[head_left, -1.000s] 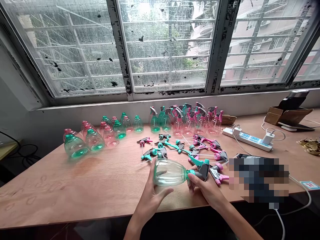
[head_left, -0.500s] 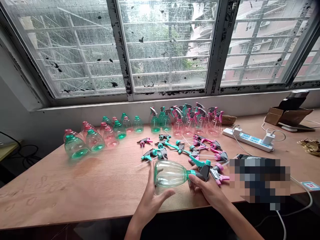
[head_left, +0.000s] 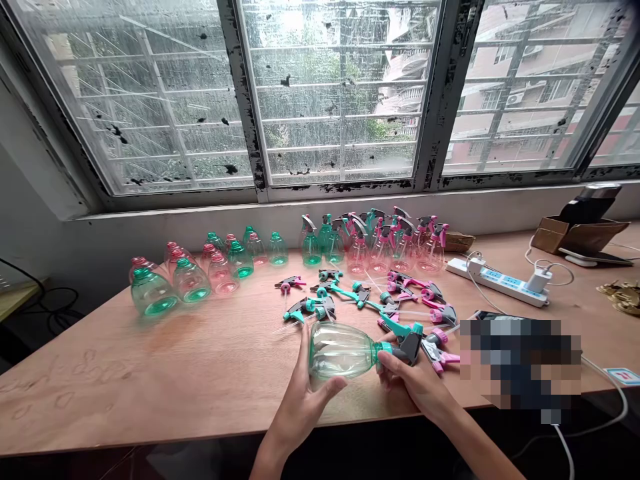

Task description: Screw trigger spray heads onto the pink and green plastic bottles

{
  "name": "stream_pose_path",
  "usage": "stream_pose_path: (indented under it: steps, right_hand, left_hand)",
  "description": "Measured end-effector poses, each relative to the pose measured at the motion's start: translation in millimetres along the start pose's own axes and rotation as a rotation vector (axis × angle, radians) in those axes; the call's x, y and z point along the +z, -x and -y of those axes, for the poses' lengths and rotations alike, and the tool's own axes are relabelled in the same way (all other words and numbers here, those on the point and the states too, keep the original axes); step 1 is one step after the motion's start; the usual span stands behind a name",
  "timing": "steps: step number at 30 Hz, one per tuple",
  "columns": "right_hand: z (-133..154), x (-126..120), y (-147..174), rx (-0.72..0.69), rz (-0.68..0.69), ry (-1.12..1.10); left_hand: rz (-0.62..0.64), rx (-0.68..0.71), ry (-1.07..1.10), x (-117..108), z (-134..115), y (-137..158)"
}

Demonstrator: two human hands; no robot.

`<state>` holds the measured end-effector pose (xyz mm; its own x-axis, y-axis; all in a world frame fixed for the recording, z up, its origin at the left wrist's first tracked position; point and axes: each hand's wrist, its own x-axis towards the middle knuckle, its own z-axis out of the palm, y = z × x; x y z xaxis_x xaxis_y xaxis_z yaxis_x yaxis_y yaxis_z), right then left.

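Item: one barred window (head_left: 345, 100), panes streaked, frame peeling. Item: one wooden table (head_left: 125, 380) beneath it. Item: one white power strip (head_left: 500, 283), toward the right. Lot: bare green and pink bottles (head_left: 190, 287), grouped at the left. Lot: bottles fitted with trigger sprayers (head_left: 358, 257), standing near the wall. Item: one green bottle (head_left: 340, 351), on its side in both hands above the table's near edge, neck to the right. Lot: loose trigger sprayers (head_left: 361, 293), pink and turquoise, scattered just beyond. Hazards, in my judgement: the smooth body could spin in a light grip, or the collar (head_left: 384, 347) could seat crooked if neck and sprayer fall out of line; the right hand might nudge nearby loose pieces. The left hand (head_left: 305, 403) cups the base, fingers behind, thumb along the underside; the right hand (head_left: 415, 380) pinches the collar closely between thumb and fingers.
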<state>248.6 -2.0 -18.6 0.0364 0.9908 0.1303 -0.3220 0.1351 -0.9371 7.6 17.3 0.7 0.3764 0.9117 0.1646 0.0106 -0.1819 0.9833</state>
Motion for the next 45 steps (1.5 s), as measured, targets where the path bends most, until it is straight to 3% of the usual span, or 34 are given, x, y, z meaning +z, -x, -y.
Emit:
stream_pose_path:
  steps: [8, 13, 20, 30, 38, 45]
  right_hand:
    - [0, 0, -2, -0.003, -0.014, -0.015]
    - [0, 0, 0, 0.008, -0.005, 0.005]
    - [2, -1, -1, 0.001, -0.006, 0.015]
    - [7, 4, 1, 0.005, -0.005, 0.049]
    - [6, 2, 0, 0.000, -0.033, 0.055]
    - [7, 2, 1, 0.004, 0.004, 0.046]
  left_hand:
    - [-0.009, 0.081, -0.100, 1, 6, -3]
    - [-0.034, 0.034, -0.095, -1, 5, -3]
    - [-0.032, 0.086, -0.076, -1, 4, -5]
    - [-0.019, -0.036, 0.104, 3, -5, -6]
    - [-0.044, 0.019, -0.010, 3, 1, -6]
    - [0.039, -0.023, 0.039, 1, -8, -2]
